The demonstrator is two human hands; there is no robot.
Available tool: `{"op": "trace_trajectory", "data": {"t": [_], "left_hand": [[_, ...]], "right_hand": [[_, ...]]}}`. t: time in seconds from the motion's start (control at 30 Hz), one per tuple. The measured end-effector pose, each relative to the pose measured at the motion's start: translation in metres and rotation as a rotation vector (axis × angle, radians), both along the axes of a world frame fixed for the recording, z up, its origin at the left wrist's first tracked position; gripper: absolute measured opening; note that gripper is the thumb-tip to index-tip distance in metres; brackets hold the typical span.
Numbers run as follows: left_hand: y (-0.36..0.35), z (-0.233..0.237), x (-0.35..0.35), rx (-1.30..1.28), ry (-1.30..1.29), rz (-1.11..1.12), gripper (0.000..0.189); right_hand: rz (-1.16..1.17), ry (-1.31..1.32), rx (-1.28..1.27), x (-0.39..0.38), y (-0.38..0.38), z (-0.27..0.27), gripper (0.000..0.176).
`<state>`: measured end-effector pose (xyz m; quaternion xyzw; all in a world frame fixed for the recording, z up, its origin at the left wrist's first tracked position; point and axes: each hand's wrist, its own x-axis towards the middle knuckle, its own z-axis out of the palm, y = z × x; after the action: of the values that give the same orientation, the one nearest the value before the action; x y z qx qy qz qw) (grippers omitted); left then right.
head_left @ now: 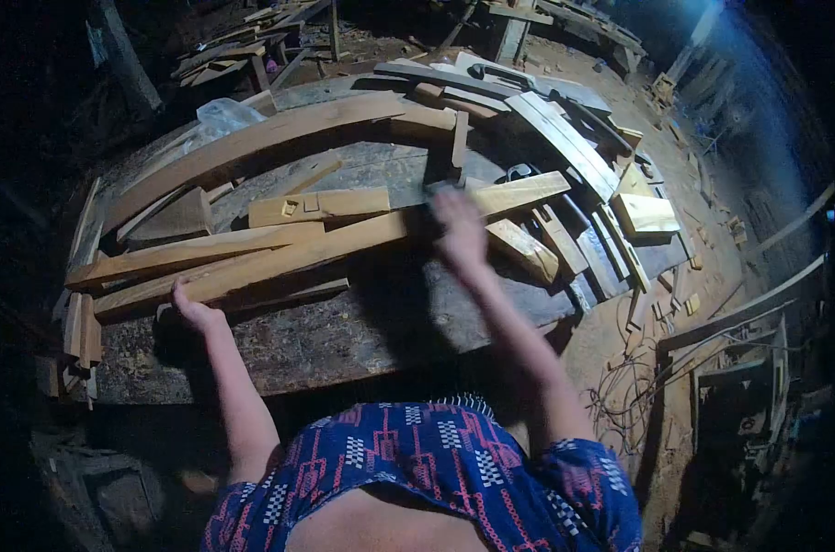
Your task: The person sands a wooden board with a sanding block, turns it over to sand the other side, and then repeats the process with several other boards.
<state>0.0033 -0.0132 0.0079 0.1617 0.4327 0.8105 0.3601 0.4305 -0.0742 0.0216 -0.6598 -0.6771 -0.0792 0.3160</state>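
Note:
A long wooden beam [344, 241] lies slantwise across the workbench [280, 354], from the lower left up to the right. My left hand [197, 308] grips its near edge toward the left end, thumb against the wood and the other fingers mostly hidden. Over the beam's right half is my right hand [459, 228], smeared by motion, its fingers bent over a small dark thing at the wood; I cannot tell what that is. Just behind the beam rests a shorter wooden block [321, 206] with a square mortise cut in it. Another beam [197, 250] lies alongside at the left.
A large curved timber [252, 147] arches across the back of the bench. Clear plastic [224, 118] lies behind it. Offcuts, a pale block [646, 213] and several strips crowd the right end. Cables [624, 396] lie tangled on the ground at the right. More lumber [234, 55] is stacked beyond.

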Motion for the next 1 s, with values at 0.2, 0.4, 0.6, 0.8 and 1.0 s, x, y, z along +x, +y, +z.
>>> {"op": "trace_trajectory", "data": {"t": [0.2,0.4,0.6,0.8,1.0], "left_hand": [[-0.005,0.002,-0.003,0.004,-0.094,-0.058,0.021],[0.001,-0.008,-0.01,0.035,-0.043,-0.048,0.025],[0.003,-0.012,-0.006,0.026,-0.001,-0.071,0.026],[0.011,-0.029,-0.021,0.058,-0.061,-0.031,0.028],[0.003,-0.009,0.0,0.038,-0.1,-0.03,0.027]], "right_hand": [[0.428,-0.083,-0.109,-0.093,-0.037,0.029,0.055],[-0.043,0.082,-0.022,0.121,0.009,0.012,0.053],[-0.525,-0.077,-0.107,0.235,0.027,-0.003,0.039],[-0.286,0.083,0.044,0.141,0.024,0.01,0.038],[0.244,-0.111,-0.019,-0.107,-0.005,0.003,0.056]]}}
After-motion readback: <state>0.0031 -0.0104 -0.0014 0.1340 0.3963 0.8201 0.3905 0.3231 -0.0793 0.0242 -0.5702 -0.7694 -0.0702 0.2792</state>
